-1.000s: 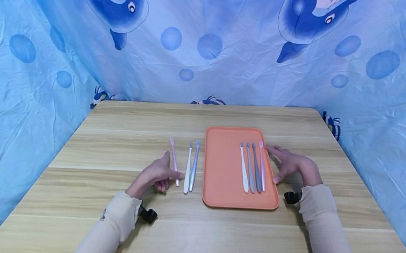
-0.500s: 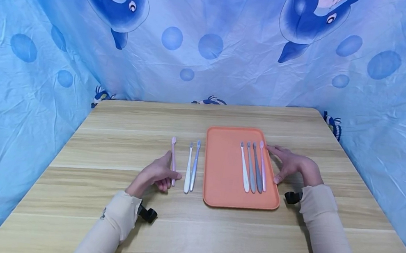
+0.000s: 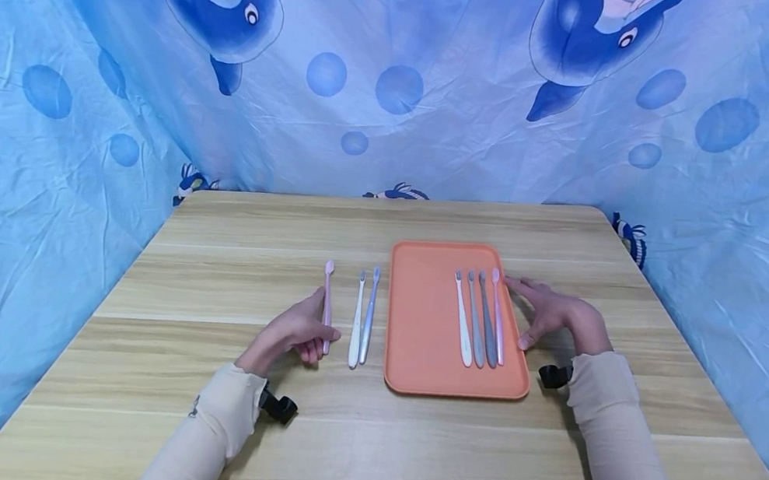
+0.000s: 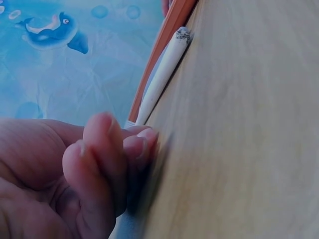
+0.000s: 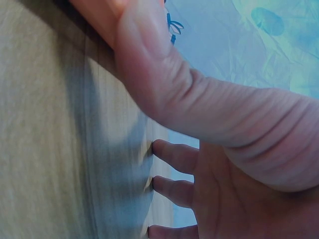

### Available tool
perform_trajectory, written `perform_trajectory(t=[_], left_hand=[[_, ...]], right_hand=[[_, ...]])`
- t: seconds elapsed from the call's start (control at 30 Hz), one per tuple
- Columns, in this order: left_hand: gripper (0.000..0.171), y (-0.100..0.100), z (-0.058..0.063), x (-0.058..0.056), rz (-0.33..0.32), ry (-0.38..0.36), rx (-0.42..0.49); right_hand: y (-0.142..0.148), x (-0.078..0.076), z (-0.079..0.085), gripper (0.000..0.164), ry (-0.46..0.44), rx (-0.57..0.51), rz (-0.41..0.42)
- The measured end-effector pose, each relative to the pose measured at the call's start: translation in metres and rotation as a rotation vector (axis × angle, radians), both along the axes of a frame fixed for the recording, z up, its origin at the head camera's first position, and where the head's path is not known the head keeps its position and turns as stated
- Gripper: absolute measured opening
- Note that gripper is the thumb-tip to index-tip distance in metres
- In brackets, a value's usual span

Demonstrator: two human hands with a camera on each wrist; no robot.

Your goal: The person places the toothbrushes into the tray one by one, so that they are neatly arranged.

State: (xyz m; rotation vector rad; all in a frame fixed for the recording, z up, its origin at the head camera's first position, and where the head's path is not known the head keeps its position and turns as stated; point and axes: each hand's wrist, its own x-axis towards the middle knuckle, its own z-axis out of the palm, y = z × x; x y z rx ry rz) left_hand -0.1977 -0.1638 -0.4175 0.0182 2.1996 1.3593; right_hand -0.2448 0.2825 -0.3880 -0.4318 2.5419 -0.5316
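My left hand [image 3: 298, 329] rests low on the table around a pink toothbrush [image 3: 328, 289]. Its thumb crosses the handle while the index finger lies along the left side, pinching it; the remaining fingers curl under. Just right of it lie a white toothbrush [image 3: 358, 323] and a blue toothbrush [image 3: 369, 317], heads away from me. The white handle [image 4: 162, 74] also shows in the left wrist view, where the pink toothbrush is hidden. An orange tray [image 3: 412, 376] sits further right. My right hand [image 3: 553, 312] touches its right rim with thumb and index finger, fingers loosely spread.
On the tray's right half, several toothbrushes lie side by side: a white one [image 3: 463, 323], a grey-blue one [image 3: 478, 320], a dark grey one [image 3: 488, 321] and a pink one [image 3: 499, 318]. A blue dolphin-print curtain [image 3: 436, 151] hangs behind the wooden table [image 3: 446, 458].
The pink toothbrush by my left hand has swung from slanted to nearly straight, its handle end moving left as the thumb draws in. The right hand and tray stay put.
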Motion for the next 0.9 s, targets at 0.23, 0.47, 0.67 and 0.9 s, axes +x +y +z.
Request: perform_trajectory(t=[0.23, 0.47, 0.67, 0.9], left_hand=[[0.103, -0.0014, -0.0008, -0.0014, -0.004, -0.023, 0.051], [0.110, -0.0014, 0.0016, -0.0012, -0.003, -0.037, 0.098], [0.106, -0.0012, 0.0038, -0.0026, -0.007, -0.041, 0.143], [0.108, -0.0022, 0.0070, -0.0045, 0.006, -0.056, 0.158]], right_hand=[[0.0003, 0.0014, 0.0016, 0.138, -0.001, 0.001, 0.002], [0.0000, 0.0006, 0.0015, 0.138, 0.005, 0.001, 0.010], [0.0008, -0.0005, 0.0005, 0.138, 0.005, 0.005, 0.007], [0.0018, 0.0002, 0.0002, 0.138, 0.007, -0.003, 0.014]])
